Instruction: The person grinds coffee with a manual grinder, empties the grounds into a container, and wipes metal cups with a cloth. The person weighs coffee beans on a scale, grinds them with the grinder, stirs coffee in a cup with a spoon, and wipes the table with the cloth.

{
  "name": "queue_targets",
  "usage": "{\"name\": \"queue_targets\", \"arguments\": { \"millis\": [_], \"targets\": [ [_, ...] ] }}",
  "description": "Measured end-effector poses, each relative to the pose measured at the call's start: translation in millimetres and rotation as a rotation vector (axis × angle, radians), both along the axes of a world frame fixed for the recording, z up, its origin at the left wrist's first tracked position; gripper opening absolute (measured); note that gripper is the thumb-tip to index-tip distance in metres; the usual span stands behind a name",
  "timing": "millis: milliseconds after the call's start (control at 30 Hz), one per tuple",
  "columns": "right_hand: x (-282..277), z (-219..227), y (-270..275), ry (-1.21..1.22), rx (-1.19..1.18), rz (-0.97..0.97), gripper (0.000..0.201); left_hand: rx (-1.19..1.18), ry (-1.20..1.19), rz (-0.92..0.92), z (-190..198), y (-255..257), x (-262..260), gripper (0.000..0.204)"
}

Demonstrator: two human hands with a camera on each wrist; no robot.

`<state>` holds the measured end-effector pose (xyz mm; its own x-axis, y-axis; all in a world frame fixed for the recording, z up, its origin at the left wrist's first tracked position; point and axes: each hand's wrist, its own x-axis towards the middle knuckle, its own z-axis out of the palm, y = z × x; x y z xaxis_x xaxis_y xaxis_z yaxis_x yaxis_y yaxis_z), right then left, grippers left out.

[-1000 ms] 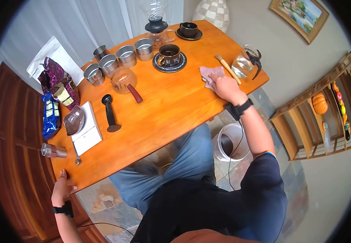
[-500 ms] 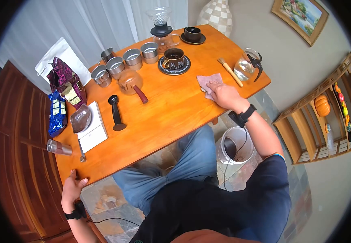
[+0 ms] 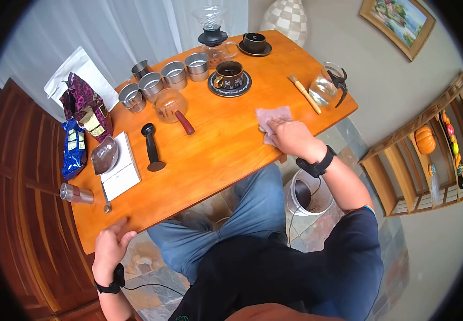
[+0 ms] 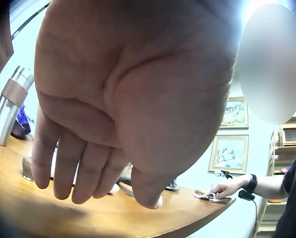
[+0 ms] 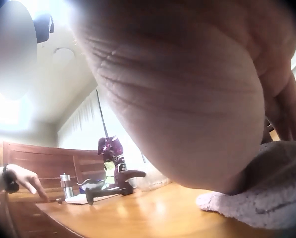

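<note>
In the head view my right hand (image 3: 298, 140) holds a pale pink cloth (image 3: 266, 115) down on the wooden table near its front edge. The right wrist view shows the cloth (image 5: 267, 198) bunched about the thumb, with the fingers coming down onto it; the fingertips are hidden. A wooden-handled brush (image 3: 307, 96) lies just beyond this hand, beside a glass pot of clear liquid (image 3: 322, 92). My left hand (image 3: 112, 249) is at the table's front left edge, holding nothing, and its fingers (image 4: 91, 171) are extended. A small metal scoop (image 3: 107, 208) lies near it.
A steel cylinder (image 3: 76, 193), a white slab (image 3: 127, 182) with a dark dish (image 3: 104, 155), coffee bags (image 3: 74, 147) and a black tool (image 3: 151, 147) occupy the left. Several metal cups (image 3: 174, 75), a red-handled glass pot (image 3: 168, 107) and a cup (image 3: 228, 75) stand behind. A bucket (image 3: 322, 200) is below.
The right hand and the cloth have slid left and nearer the front edge. My left hand has moved right along the table's near edge.
</note>
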<state>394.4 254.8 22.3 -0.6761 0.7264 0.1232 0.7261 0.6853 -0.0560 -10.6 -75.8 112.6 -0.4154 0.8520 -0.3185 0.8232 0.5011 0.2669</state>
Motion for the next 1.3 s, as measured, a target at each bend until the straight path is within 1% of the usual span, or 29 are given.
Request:
{"name": "queue_targets", "arguments": {
  "millis": [33, 67, 100, 133, 200, 267, 300, 367, 400, 567, 733, 767, 833, 933, 1100, 1167, 1233, 1300],
  "targets": [
    [-3, -1, -2, 0.041, -0.002, 0.079, 0.039, -0.001, 0.003, -0.005, -6, 1, -2, 0.05],
    [-6, 4, -5, 0.035, -0.042, 0.094, 0.045, 0.081, 0.009, -0.114, -18, 3, -7, 0.052],
    [-6, 3, -5, 0.037, -0.043, 0.088, 0.045, 0.162, 0.015, -0.223, -27, 5, -9, 0.054],
    [-6, 3, -4, 0.053, -0.056, 0.088, 0.045, 0.161, 0.017, -0.229, -31, 8, -10, 0.054],
    [-4, 1, 1, 0.072, -0.068, 0.085, 0.045, 0.14, 0.054, -0.334, -36, 12, -11, 0.053],
    [4, -1, 9, 0.089, -0.05, -0.001, 0.04, 0.133, 0.056, -0.343, -37, 15, -10, 0.053],
    [6, 0, 12, 0.088, -0.051, -0.003, 0.04, 0.127, 0.057, -0.348, -37, 16, -10, 0.054],
    [10, 1, 19, 0.025, -0.033, -0.125, 0.033, 0.133, 0.053, -0.351, -38, 17, -9, 0.054],
    [15, -6, 26, 0.057, 0.026, -0.106, 0.032, 0.139, 0.05, -0.35, -39, 17, -10, 0.054],
    [16, 1, 37, 0.042, 0.011, -0.142, 0.029, 0.156, 0.01, -0.337, -42, 13, -15, 0.055],
    [13, 1, 57, -0.022, 0.057, -0.212, 0.031, 0.17, -0.013, -0.334, -41, 12, -18, 0.056],
    [13, -2, 62, -0.023, 0.057, -0.21, 0.031, 0.163, -0.02, -0.327, -40, 13, -17, 0.057],
    [14, -9, 73, -0.045, 0.091, -0.264, 0.033, 0.157, -0.029, -0.32, -39, 13, -17, 0.057],
    [17, -13, 86, -0.002, 0.116, -0.231, 0.03, 0.16, -0.028, -0.328, -40, 14, -17, 0.056],
    [14, -12, 88, -0.038, 0.135, -0.213, 0.034, 0.17, -0.043, -0.314, -41, 15, -18, 0.055],
    [14, -12, 85, -0.048, 0.137, -0.22, 0.034, 0.168, -0.047, -0.311, -42, 16, -19, 0.056],
    [14, -10, 80, -0.031, 0.124, -0.215, 0.042, 0.165, -0.053, -0.306, -41, 18, -18, 0.056],
    [13, -6, 69, -0.045, 0.097, -0.203, 0.041, 0.148, -0.08, -0.259, -40, 18, -16, 0.056]
  ]
}}
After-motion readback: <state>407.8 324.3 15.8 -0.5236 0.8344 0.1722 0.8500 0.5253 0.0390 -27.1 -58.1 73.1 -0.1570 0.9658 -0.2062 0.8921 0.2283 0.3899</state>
